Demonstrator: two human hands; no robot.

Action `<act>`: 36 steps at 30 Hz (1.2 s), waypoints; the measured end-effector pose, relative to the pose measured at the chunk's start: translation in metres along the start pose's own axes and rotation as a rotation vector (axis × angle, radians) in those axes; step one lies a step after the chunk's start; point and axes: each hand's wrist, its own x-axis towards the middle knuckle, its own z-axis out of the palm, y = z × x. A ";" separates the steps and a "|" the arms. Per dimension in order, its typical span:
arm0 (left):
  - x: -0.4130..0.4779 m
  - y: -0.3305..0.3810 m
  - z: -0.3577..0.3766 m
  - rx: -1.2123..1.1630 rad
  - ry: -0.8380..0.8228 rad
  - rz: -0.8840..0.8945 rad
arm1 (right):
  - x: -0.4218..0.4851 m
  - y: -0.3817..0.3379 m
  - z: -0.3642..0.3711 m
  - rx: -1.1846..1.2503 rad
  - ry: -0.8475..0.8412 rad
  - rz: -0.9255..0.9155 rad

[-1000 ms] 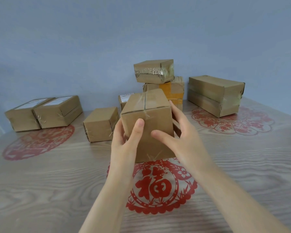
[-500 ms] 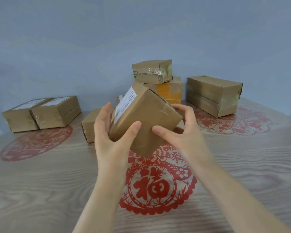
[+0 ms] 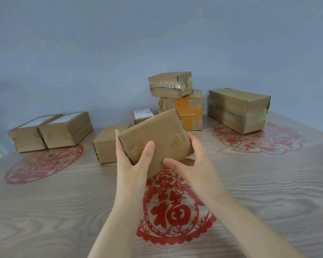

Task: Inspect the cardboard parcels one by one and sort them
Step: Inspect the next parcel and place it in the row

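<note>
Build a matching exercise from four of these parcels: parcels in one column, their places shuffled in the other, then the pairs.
Parcels:
1 held parcel
2 yellow-taped parcel
3 shiny-taped parcel
4 long parcel

Places:
A farthest right
B in the left hand and right hand
C on top of another parcel
D under another parcel

Pairs: 1-B, 2-D, 3-C, 4-A

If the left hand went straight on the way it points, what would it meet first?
Besides the held parcel in its grip, the left hand would probably reach the small labelled parcel first; depth is unclear.
</note>
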 end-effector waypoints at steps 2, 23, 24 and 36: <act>-0.001 0.002 0.000 0.006 0.012 0.017 | -0.001 -0.001 0.000 -0.027 0.006 -0.021; -0.012 0.012 0.007 -0.084 -0.049 0.022 | -0.001 -0.023 -0.017 -0.009 0.018 -0.112; -0.011 0.012 0.006 -0.118 -0.034 0.021 | 0.000 -0.023 -0.017 -0.033 0.026 -0.121; -0.009 0.009 0.004 -0.035 0.078 0.013 | -0.002 -0.017 -0.009 -0.181 0.141 -0.194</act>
